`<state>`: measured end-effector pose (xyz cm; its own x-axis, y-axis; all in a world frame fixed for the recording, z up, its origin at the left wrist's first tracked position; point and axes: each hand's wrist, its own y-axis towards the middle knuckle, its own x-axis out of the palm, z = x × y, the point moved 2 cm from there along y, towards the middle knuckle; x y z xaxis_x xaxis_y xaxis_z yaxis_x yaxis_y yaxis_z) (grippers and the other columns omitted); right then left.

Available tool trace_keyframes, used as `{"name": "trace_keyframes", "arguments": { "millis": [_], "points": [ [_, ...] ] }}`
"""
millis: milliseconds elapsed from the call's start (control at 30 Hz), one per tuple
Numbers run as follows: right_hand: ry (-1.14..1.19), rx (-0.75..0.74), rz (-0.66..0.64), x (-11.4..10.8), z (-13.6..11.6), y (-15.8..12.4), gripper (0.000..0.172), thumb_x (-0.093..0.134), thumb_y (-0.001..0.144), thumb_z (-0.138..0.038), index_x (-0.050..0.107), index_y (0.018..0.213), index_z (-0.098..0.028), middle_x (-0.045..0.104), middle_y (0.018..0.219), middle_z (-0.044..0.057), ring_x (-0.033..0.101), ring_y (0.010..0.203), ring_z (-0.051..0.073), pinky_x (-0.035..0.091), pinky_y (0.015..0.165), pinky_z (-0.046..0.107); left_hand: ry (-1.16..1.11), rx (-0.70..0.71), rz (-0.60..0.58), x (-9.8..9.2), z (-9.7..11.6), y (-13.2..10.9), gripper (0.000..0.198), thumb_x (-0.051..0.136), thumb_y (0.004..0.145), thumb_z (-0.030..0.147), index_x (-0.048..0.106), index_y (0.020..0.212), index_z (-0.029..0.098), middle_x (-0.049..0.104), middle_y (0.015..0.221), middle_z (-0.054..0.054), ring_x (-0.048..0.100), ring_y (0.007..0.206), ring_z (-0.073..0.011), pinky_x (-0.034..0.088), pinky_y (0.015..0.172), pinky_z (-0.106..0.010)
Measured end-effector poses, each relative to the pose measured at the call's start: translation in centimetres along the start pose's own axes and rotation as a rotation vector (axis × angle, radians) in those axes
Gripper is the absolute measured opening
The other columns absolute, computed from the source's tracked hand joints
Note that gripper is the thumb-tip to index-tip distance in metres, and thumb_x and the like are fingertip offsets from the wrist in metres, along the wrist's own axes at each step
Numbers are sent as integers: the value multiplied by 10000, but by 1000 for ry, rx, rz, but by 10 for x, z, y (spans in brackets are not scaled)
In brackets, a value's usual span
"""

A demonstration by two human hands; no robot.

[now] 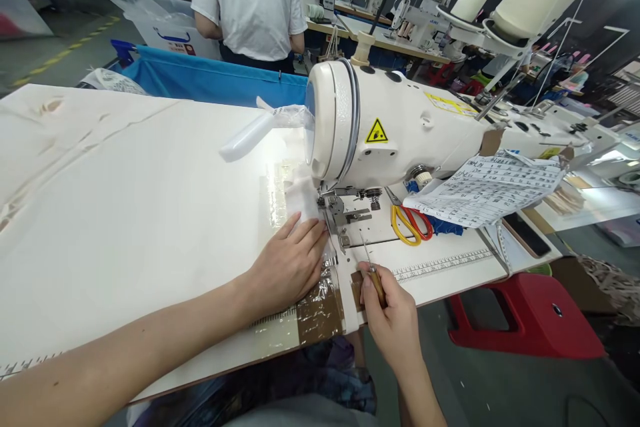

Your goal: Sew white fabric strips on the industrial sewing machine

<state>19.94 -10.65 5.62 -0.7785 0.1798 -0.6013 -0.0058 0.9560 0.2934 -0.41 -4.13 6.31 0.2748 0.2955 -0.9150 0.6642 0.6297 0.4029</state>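
Note:
My left hand lies flat with its fingers stretched out, pressing on a piece of white fabric just left of the presser foot of a white sewing machine. My right hand grips an awl by its wooden handle. Its thin metal tip points up and away from me, over the machine bed right of the needle area. A white fabric strip hangs between my two hands towards the table's front edge. The far end of the fabric disappears behind the machine head.
Scissors with yellow and red handles lie under the machine arm. Beside them are a handwritten paper sheet and a phone. A red stool stands at right. Behind the white table are a blue cloth bin and a person.

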Motion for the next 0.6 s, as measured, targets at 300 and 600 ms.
{"name": "trace_keyframes", "arguments": {
  "millis": [300, 600],
  "points": [
    [45, 12, 23, 2, 4, -2, 260, 484, 1053, -321, 667, 1189, -196, 753, 973, 56, 724, 809, 186, 579, 713, 238, 0, 3, -2, 0, 1, -1, 427, 402, 995, 241, 604, 1316, 45, 593, 1355, -168, 512, 1274, -298, 338, 1156, -492],
    [176, 126, 10, 0, 3, -8, 373, 449, 1081, -410, 578, 1352, -187, 663, 905, 57, 653, 775, 181, 571, 689, 258, 22, 7, -27, 1, -2, 0, 440, 450, 987, 276, 599, 1324, 35, 594, 1349, -190, 517, 1277, -306, 338, 1157, -483]
  ]
}}
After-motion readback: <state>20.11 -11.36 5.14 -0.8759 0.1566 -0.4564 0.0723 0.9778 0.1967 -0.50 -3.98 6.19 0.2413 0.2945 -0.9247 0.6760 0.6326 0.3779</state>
